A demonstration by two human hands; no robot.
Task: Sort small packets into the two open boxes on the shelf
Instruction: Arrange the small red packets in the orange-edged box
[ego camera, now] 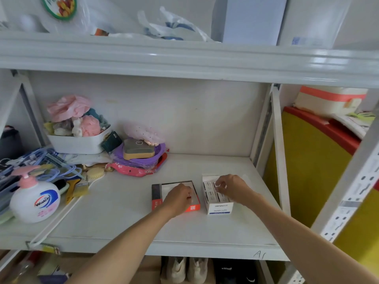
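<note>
Packets (214, 190) sit in rows inside the white box (219, 208), the one marked for paper clips, and this box serves as the landmark for everything else on the shelf (127, 212). Directly to its left, just beside it and not quite touching, lies the red box (194, 208), flatter and open on top, with its long axis running front to back, parallel to the white box.

The right hand (231, 188) hovers over the white box from its right side, fingers curled together at the tips as if pinching one of the small packets, though the grip itself is too small to make out for certain. The left hand (178, 198) reaches over the red box, left of the landmark, fingers bunched downward into the tray; something small and reddish shows at the fingertips, but whether it is held I cannot tell.

The coming move probably turns on the short sideways gap between the two boxes. A packet lifted out of the white box need only travel left to reach the red one, and the left hand is already there, nearer to that tray. Far left of the white box stand a soap bottle (34, 200) and clutter, well apart.
</note>
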